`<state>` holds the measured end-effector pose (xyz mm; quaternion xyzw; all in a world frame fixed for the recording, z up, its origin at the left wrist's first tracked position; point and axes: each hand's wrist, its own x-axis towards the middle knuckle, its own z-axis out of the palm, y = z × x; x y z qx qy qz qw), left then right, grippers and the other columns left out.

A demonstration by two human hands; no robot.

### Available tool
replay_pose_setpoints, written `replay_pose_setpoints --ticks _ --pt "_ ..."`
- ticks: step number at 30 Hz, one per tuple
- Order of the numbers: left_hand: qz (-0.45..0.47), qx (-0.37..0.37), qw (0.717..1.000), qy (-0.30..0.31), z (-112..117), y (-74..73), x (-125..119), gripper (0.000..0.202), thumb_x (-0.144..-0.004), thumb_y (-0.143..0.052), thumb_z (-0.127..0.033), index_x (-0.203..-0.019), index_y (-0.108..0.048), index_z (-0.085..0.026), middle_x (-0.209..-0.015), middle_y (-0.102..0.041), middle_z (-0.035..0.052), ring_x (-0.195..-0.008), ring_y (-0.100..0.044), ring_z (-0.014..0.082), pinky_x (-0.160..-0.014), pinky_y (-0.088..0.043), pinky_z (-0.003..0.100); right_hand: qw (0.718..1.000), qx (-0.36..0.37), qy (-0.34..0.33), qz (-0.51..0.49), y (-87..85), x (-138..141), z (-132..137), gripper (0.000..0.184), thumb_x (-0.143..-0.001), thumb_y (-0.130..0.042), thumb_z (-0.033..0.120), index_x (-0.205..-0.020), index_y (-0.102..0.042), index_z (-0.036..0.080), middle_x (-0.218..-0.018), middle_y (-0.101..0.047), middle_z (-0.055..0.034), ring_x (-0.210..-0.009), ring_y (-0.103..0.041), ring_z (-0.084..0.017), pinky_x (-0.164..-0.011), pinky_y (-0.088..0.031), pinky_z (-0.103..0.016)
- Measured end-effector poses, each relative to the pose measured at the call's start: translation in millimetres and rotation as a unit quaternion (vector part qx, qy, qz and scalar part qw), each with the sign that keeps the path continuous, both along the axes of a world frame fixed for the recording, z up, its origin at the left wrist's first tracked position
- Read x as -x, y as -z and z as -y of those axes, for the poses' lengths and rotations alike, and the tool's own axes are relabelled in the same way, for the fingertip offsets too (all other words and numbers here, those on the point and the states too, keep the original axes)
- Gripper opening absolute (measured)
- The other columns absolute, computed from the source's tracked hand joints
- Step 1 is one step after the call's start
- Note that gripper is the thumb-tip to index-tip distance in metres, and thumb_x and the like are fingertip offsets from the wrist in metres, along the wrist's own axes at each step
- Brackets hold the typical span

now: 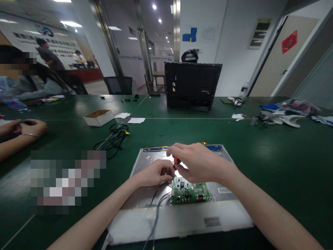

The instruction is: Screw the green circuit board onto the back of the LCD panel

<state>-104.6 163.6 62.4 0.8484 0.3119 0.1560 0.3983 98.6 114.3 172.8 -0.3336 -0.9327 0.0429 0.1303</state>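
Observation:
My right hand [195,161] is closed around the orange and black handle of a screwdriver [177,160], which points down at the upper left corner of a green circuit board [189,191]. Beside the tip, my left hand [157,172] has its fingers pinched together; what they hold, if anything, is hidden. The board lies on the metal back of a flat display panel [182,222]. Grey cables [156,217] run from the board's left side over the panel's near edge. A blue strip board [214,148] lines the far edge, partly behind my right hand.
A black monitor housing [193,86] stands beyond the panel. Left of the panel lie a tangled black cable [116,135] and an open white box [99,118]. A co-worker's hands [28,130] rest at the far left. Plastic bags and loose parts [283,116] lie at right.

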Motion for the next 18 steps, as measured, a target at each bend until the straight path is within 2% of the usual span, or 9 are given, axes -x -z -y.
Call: replay_pose_setpoints --ticks 8,18 --pt "-0.019 0.001 1.0 -0.008 1.1 -3.2 -0.5 0.007 -0.074 -0.064 -0.014 -0.081 -0.064 -0.016 -0.077 -0.064 0.0002 -0.07 -0.057 0.0155 -0.062 -0.044 0.024 1.0 -0.009 0.011 0.003 0.5 0.5 -1.1 0.017 -0.089 -0.049 0.023 -0.105 -0.052 0.016 -0.093 -0.064 -0.0037 -0.066 -0.053 -0.013 -0.051 -0.027 -0.025" --pt "-0.009 0.017 1.0 0.001 -2.3 4.8 2.6 0.009 -0.075 -0.062 -0.014 -0.083 -0.064 -0.016 -0.08 -0.065 0.0006 -0.073 -0.059 0.0169 -0.068 -0.046 0.027 0.999 -0.032 0.023 0.005 2.6 1.8 -1.4 0.013 -0.091 -0.049 0.027 -0.098 -0.053 0.017 -0.086 -0.064 -0.0021 -0.064 -0.054 -0.013 -0.051 -0.026 -0.025"
